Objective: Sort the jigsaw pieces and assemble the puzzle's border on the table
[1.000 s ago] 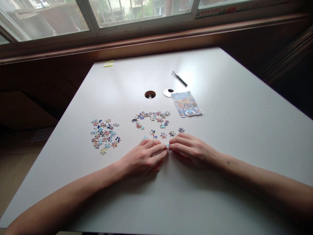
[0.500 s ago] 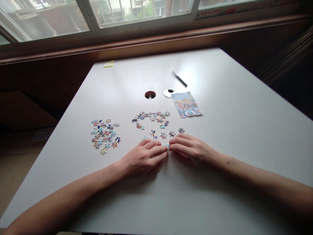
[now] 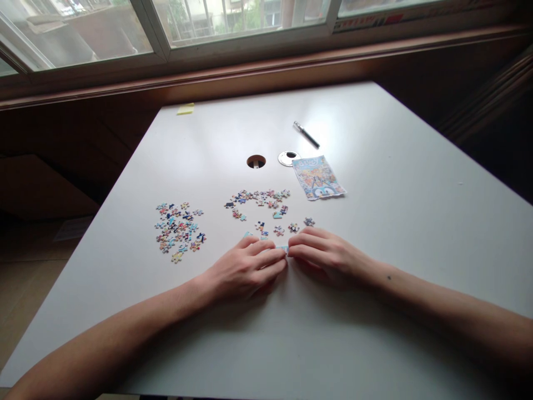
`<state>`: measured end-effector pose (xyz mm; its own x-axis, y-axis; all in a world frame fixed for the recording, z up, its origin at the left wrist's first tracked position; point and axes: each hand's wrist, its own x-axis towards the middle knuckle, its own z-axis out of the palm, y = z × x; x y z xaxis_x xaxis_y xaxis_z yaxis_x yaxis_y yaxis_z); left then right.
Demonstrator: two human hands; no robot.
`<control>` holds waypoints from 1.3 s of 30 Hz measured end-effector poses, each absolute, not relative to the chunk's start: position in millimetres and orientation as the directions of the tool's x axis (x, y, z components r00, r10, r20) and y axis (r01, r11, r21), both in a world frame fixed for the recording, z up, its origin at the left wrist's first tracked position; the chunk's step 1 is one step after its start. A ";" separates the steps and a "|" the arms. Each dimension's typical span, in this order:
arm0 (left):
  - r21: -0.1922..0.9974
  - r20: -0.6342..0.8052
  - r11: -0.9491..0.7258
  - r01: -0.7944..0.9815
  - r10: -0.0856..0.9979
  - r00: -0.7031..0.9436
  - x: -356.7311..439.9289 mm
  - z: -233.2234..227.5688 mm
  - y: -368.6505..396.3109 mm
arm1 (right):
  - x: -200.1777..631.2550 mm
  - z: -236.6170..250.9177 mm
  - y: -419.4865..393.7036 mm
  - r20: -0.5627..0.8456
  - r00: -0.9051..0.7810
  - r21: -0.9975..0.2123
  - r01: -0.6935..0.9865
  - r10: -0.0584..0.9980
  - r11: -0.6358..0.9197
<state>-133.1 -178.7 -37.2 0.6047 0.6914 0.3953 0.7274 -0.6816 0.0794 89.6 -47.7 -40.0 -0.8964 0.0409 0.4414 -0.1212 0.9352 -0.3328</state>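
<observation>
My left hand (image 3: 252, 266) and my right hand (image 3: 327, 253) meet near the middle of the white table (image 3: 291, 355), fingertips almost touching. Between them a light-blue puzzle piece (image 3: 282, 249) shows, mostly covered by the fingers of both hands. The fingers of each hand are bent and pressed together on it. Another pale-blue piece (image 3: 247, 234) peeks out behind my left hand. Just beyond the fingertips lie several loose puzzle pieces (image 3: 278, 230). An arc of joined or touching pieces (image 3: 262, 195) lies farther back.
A scattered heap of puzzle pieces (image 3: 177, 230) lies to the left. At the right back are a picture sheet (image 3: 320, 178), a round metal cover (image 3: 287, 159) and a black pen (image 3: 306, 135). The table has a cable hole (image 3: 256, 161). A yellow sticky note (image 3: 185, 109) is at the far edge.
</observation>
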 end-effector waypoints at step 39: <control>0.872 0.268 -0.072 0.484 0.897 -0.351 -163.5 -33.4 -163.0 | 92.5 -40.1 -38.3 0.428 -0.884 -0.411 -0.005 0.188 0.912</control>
<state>-163.5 -163.0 -33.4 -0.3513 0.8970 0.2684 0.4838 -0.0715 0.8723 92.5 -38.3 -40.1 -0.8840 0.1882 0.4278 -0.0047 0.9117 -0.4107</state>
